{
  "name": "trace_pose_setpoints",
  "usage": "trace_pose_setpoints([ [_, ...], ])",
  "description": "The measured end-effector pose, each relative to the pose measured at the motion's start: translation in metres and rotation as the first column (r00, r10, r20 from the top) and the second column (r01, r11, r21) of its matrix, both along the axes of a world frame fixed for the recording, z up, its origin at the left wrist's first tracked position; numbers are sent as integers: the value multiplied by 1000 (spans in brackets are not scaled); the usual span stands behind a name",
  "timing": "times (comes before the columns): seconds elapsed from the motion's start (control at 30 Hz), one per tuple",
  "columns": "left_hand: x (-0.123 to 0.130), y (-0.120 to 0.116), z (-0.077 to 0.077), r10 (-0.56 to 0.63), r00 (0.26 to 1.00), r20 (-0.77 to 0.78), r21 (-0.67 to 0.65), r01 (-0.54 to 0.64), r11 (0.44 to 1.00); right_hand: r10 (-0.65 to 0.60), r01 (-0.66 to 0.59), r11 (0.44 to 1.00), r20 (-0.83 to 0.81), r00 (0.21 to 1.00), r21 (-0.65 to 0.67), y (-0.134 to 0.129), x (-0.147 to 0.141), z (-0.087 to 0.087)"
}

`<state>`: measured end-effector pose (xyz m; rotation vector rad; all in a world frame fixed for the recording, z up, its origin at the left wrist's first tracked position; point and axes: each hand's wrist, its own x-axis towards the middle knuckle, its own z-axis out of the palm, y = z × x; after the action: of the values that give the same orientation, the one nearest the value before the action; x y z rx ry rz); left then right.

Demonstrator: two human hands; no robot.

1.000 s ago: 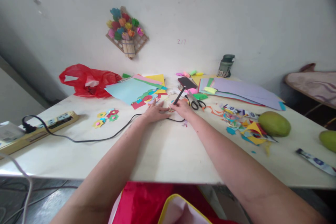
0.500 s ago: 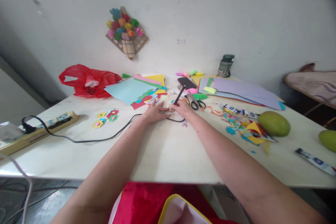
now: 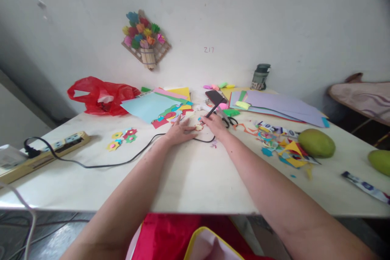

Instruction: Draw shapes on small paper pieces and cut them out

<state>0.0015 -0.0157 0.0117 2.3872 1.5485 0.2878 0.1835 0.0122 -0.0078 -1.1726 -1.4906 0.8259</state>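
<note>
My right hand [image 3: 217, 125] is closed on a slim black pen [image 3: 213, 110], its upper end leaning to the right. Flat on the table, fingers spread, rests my left hand [image 3: 180, 131]. Its fingertips are beside a small cream paper piece [image 3: 199, 127] with a scalloped edge, between the two hands; whether they touch it I cannot tell. Black-handled scissors [image 3: 232, 121] lie just right of my right hand, partly hidden. A black cord [image 3: 122, 165] passes under both hands. Behind the pen is a dark flat rectangular object [image 3: 213, 96].
Paper flowers [image 3: 129, 133] lie at left, near a power strip [image 3: 48, 156] and red plastic bag [image 3: 102, 97]. Coloured sheets [image 3: 274, 105] and paper scraps [image 3: 288, 152] cover the right side, with a green fruit [image 3: 317, 143], a glue-like tube [image 3: 364, 186] and a bottle [image 3: 261, 76].
The pen in my right hand has tilted further to the right and lower, uncovering more of the cream paper piece. My left hand has stayed in place.
</note>
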Motion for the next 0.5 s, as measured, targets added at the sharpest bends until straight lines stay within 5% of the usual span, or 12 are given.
trace_pose_setpoints([
  [0.27, 5, 0, -5, -31, 1000, -3, 255, 30, 967, -94, 94, 995, -19, 995, 13, 8, 6, -2],
  [0.5, 24, 4, 0, 221, 975, 13, 307, -214, 927, -270, 232, 950, 177, 946, 210, 12, 12, -2],
])
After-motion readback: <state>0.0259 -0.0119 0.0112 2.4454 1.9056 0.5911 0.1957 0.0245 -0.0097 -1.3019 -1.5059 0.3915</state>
